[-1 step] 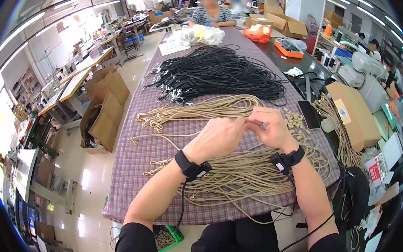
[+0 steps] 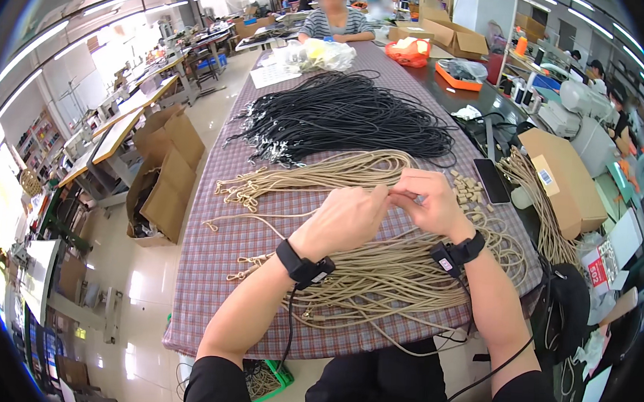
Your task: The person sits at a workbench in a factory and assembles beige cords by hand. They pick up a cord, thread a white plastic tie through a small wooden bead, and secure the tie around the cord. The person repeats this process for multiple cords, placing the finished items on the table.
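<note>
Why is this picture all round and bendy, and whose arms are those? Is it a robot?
No robot here! You're seeing a person's own bare left hand and right hand, with black bands on the wrists. The camera sits on the person's head and looks down. Its very wide lens makes straight edges bend.

On the table's checked cloth lie a pile of black cords, bundles of tan cords, small tan pieces and a dark phone.

The fingers of both hands come together. One tan cord runs in toward the left hand, but what they pinch is too small and hidden to tell.
</note>
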### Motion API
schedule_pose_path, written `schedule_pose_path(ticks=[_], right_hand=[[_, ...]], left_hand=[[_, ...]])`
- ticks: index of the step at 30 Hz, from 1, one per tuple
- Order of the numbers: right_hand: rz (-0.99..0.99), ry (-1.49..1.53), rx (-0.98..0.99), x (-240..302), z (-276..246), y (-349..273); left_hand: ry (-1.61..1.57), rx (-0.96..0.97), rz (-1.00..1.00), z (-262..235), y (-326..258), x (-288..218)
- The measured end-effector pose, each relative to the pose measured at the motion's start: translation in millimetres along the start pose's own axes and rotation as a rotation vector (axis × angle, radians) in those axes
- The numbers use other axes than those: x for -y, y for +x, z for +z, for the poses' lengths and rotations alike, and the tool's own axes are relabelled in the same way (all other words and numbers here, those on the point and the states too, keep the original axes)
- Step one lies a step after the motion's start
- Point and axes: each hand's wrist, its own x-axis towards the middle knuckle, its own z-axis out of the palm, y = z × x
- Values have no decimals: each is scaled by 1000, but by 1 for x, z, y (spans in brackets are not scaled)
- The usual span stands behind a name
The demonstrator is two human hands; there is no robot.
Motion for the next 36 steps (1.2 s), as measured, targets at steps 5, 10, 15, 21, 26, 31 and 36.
schedule_pose_path(ticks=[5,10,15,21,26,31,36], right_hand=[[44,-36,17,1,-2,-1],[73,5,-24,-2,-7,-1],[74,-5,-64,-1,-14,1],[210,62,-86,-26,-28,-12],[401,244,-50,-24,-6,-18],[448,532,-96,-13,6,-10],[409,855,-203,-9,14,-10]], left_hand=[[29,0,-37,-3,1,2],[-40,-16,-50,-8,2,7],[-110,-30,-79,-21,4,1],[-194,-1,-157,-25,-2,20],[-215,35,-260,-28,-1,15],[-245,59,-222,-27,5,0],[-201,61,-188,-22,3,-2]])
